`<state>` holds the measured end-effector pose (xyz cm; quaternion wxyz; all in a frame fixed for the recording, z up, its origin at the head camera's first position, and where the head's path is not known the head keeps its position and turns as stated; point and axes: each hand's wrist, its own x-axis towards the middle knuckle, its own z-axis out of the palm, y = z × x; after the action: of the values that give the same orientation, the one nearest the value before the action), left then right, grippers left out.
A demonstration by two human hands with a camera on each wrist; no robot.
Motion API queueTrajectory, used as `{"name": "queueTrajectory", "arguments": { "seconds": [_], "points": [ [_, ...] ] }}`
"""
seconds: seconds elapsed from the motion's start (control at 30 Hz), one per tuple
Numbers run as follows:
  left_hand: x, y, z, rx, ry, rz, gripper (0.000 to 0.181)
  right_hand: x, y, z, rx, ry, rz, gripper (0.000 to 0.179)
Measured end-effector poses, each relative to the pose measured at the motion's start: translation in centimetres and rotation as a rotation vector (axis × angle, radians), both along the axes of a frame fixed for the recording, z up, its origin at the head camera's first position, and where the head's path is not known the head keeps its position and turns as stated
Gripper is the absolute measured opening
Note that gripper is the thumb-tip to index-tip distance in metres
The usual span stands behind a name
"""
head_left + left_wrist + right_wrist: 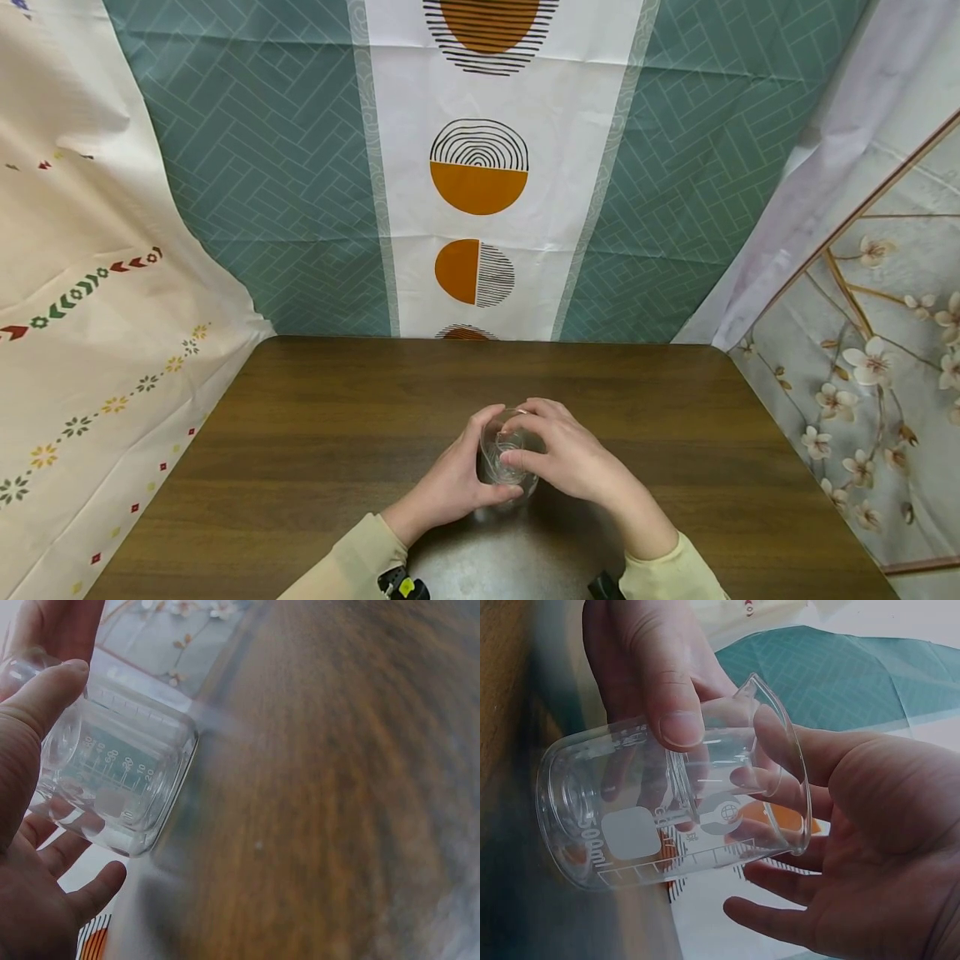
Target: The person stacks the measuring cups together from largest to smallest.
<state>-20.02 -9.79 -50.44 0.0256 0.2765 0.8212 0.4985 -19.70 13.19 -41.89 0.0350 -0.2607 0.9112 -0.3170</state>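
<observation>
A clear glass beaker (630, 832), marked 500ml, stands upright on the table between both hands. My left hand (457, 479) grips its side, thumb on the near wall and fingers around the far side. Inside its upper part is a smaller clear glass beaker (720, 754), its base above the big beaker's bottom. My right hand (573, 450) reaches into the mouth from the right. Its thumb and index finger pinch the smaller beaker, while other fingers stay outside the rim. In the left wrist view, the large beaker (120, 814) shows white graduations; glass overlap blurs which vessel carries them.
The brown wooden table (337, 400) extends around the hands. A green and white patterned cloth (480, 275) hangs behind it. A cream cloth (112, 350) hangs at the left, and a floral panel (862, 417) borders the right side.
</observation>
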Motion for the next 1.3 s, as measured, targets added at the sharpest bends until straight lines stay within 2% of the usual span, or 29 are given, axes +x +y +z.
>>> {"name": "queueTrajectory", "arguments": {
  "seconds": [0.5, 1.3],
  "points": [
    [0.04, -0.05, -0.10, -0.004, -0.019, -0.001, 0.110, 0.02, 0.00, -0.09, 0.001, -0.018, -0.006, 0.033],
    [-0.10, -0.03, -0.28, 0.001, -0.003, -0.001, 0.110, -0.05, 0.06, -0.24, -0.008, -0.019, -0.012, 0.031]
  ]
}}
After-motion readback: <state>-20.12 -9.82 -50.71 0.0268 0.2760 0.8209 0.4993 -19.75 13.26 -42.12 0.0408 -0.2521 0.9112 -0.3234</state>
